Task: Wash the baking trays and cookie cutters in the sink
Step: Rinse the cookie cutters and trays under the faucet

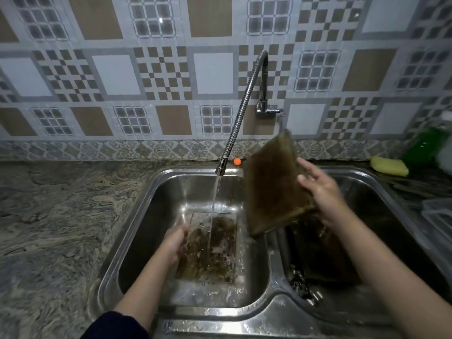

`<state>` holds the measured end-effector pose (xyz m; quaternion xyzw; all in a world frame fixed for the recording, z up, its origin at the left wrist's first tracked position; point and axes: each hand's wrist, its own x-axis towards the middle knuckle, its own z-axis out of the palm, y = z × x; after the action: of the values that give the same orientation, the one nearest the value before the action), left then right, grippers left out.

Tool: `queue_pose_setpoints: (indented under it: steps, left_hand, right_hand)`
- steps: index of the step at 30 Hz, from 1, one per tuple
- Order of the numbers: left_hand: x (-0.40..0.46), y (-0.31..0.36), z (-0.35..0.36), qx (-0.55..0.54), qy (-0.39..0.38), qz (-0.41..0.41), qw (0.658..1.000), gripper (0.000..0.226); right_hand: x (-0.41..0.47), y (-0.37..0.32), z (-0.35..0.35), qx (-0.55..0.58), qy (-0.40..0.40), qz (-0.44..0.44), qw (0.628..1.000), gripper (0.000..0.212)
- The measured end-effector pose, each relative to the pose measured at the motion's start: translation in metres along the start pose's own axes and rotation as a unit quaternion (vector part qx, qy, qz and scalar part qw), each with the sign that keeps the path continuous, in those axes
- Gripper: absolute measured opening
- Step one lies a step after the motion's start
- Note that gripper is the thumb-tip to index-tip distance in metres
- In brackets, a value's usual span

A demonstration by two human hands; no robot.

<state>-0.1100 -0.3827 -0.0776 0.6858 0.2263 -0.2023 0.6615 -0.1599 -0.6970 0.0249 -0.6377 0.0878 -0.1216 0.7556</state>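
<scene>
Barely started, trays look grimy

Left hand grips a stained tray under the tap in the left basin; right hand clutches another crusty tray lifted over the divider. Cookie cutters unclear.

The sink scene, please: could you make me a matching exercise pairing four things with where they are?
Things:
1. Raised baking tray
2. Flat baking tray
3. Yellow sponge
4. Orange ball

Places:
A. Under the running water, left basin
B. Counter, right of the sink
C. Held tilted above the divider
D. Sink's back rim, beside the spout

Pairs: 1-C, 2-A, 3-B, 4-D
</scene>
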Motion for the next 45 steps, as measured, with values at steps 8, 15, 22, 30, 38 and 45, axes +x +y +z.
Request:
queue_pose_setpoints:
  steps: [8,15,22,30,38,45]
  left_hand:
    - [0.045,-0.055,-0.019,0.269,0.014,-0.033,0.962,0.015]
    - [0.063,-0.071,-0.013,0.408,0.061,0.04,0.91,0.017]
    - [0.07,-0.067,-0.008,0.451,0.056,0.102,0.885,0.031]
    - [0.063,-0.041,-0.005,0.455,0.043,0.164,0.874,0.025]
    - [0.044,0.001,0.013,0.381,0.062,0.249,0.889,0.022]
    - [0.019,-0.013,0.011,0.097,0.064,0.14,0.983,0.022]
  right_hand:
    - [0.014,0.04,-0.08,-0.503,-0.025,-0.004,0.864,0.048]
    - [0.008,0.129,-0.103,-0.616,-0.096,0.087,0.777,0.06]
    - [0.013,0.145,-0.093,-0.573,-0.122,0.072,0.807,0.065]
    - [-0.005,0.115,-0.022,-0.471,-0.112,-0.038,0.874,0.048]
    - [-0.03,0.105,0.061,-0.432,-0.226,-0.049,0.872,0.051]
    - [-0.029,0.075,0.092,-0.573,-0.384,0.042,0.722,0.058]
